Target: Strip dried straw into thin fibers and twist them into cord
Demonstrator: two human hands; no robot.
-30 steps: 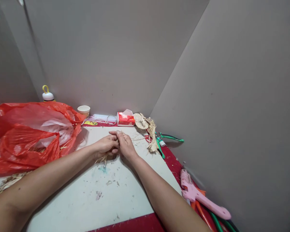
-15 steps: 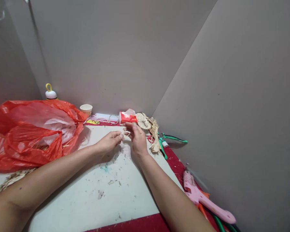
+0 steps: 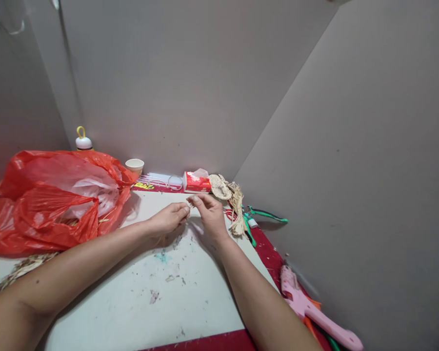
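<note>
Above the far part of the white board (image 3: 131, 292), my left hand (image 3: 170, 218) pinches a small pale straw-like piece (image 3: 189, 204) between thumb and fingers. My right hand (image 3: 210, 214) meets it from the other side, thumb and forefinger closed on the same piece. Most of the piece is hidden by the fingertips, so its exact shape cannot be made out. Just beyond my right hand lie a round woven straw coil (image 3: 219, 186) and a bundle of dry pale strands (image 3: 237, 209).
A red plastic bag (image 3: 58, 204) fills the left side, with braided straw (image 3: 24, 270) below it. Along the back stand a bottle (image 3: 83, 142), a paper cup (image 3: 134, 166), white sticks (image 3: 163, 179) and a tissue pack (image 3: 196, 182). Green-handled pliers (image 3: 251, 222) and a pink tool (image 3: 314, 312) lie right.
My right hand's fingers, spread and raised before, have curled in to pinch the pale piece. My left hand keeps its pinch. The whole view has shifted slightly.
</note>
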